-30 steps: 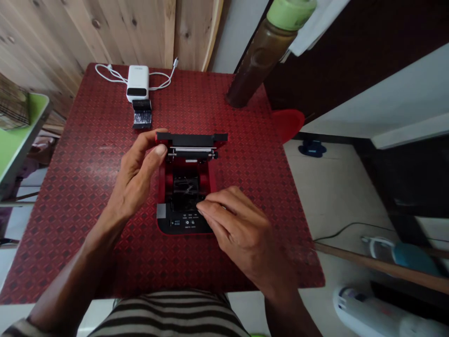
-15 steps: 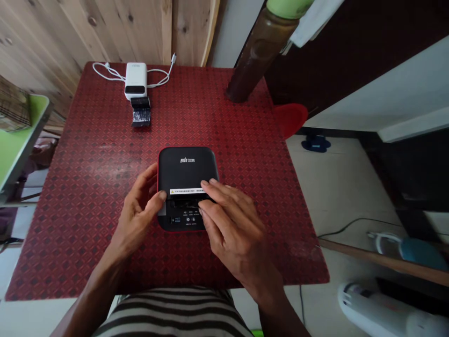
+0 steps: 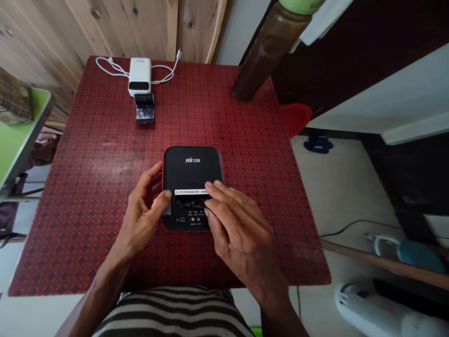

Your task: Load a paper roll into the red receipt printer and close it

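Note:
A black receipt printer (image 3: 192,169) with red sides sits in the middle of the red patterned table (image 3: 98,187), its lid closed. My left hand (image 3: 145,213) rests against the printer's left front corner, thumb on the top edge and fingers curled along the side. My right hand (image 3: 235,229) lies over the front right of the printer, fingers stretched flat with the tips at the paper slot and the button panel.
At the table's far left lie a white power bank (image 3: 139,77) with a white cable and a small black item (image 3: 144,108). A tall brown bottle (image 3: 268,47) with a green cap stands at the far right. A green table (image 3: 17,135) stands to the left.
The printer's lid, held up by my left hand a second ago, is now closed. My left hand came down to the front left corner; my right hand stayed at the front.

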`<state>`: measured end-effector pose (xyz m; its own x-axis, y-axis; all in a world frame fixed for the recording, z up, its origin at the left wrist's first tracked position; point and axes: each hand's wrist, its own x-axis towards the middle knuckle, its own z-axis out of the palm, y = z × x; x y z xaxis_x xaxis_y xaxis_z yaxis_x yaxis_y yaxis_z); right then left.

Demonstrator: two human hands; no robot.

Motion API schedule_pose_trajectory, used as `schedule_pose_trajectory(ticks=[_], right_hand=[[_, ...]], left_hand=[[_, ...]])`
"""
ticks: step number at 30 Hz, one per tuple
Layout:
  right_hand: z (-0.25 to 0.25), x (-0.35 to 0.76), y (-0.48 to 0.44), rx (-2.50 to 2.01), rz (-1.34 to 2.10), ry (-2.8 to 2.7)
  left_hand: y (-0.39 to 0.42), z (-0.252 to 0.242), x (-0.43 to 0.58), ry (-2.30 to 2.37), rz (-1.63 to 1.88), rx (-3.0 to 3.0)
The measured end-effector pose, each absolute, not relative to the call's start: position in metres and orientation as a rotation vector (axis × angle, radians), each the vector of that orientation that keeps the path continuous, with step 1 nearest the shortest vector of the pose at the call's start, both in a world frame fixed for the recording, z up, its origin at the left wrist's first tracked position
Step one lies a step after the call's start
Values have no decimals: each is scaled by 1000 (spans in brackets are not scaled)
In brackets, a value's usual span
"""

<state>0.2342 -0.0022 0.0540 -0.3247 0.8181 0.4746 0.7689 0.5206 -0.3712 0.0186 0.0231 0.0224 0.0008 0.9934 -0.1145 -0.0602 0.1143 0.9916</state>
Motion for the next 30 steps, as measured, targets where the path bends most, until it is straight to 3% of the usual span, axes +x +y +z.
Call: schedule_pose_trajectory(ticks=[10, 30], right_hand=[[37, 251, -35, -1467, 208, -1760], [14, 238, -43, -1561, 274, -1684]], left_hand=[[-1, 11, 8, 1153, 1133, 978], [2, 19, 11, 1181, 1123, 964]])
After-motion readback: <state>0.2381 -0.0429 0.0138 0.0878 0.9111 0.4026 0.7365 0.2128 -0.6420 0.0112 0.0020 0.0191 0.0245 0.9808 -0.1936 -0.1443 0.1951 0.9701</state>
